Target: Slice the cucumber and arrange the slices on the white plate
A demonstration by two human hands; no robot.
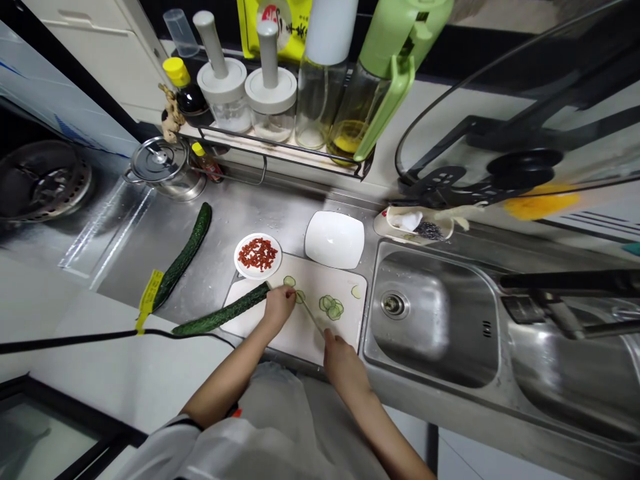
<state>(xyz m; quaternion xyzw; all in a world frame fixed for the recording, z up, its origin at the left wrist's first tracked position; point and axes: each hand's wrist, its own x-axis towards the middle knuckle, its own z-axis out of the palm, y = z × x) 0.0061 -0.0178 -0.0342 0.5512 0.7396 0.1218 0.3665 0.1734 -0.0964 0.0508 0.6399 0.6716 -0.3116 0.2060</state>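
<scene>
My right hand is closed round the handle of a knife, its thin blade pointing up and left over the white cutting board. At the blade's far end my left hand has its fingers pressed together. A cucumber slice shows right by those fingertips; whether they pinch it is hidden. Beside the left hand lies a cut cucumber, its cut end on the board. One cucumber slice rests above the hand, and a small pile of slices lies to the right of the blade.
Behind the board stand a plate of red dried berries and a white dish. A whole cucumber with a yellow tag lies left. The sink adjoins on the right. A pot and a rack with jars stand behind.
</scene>
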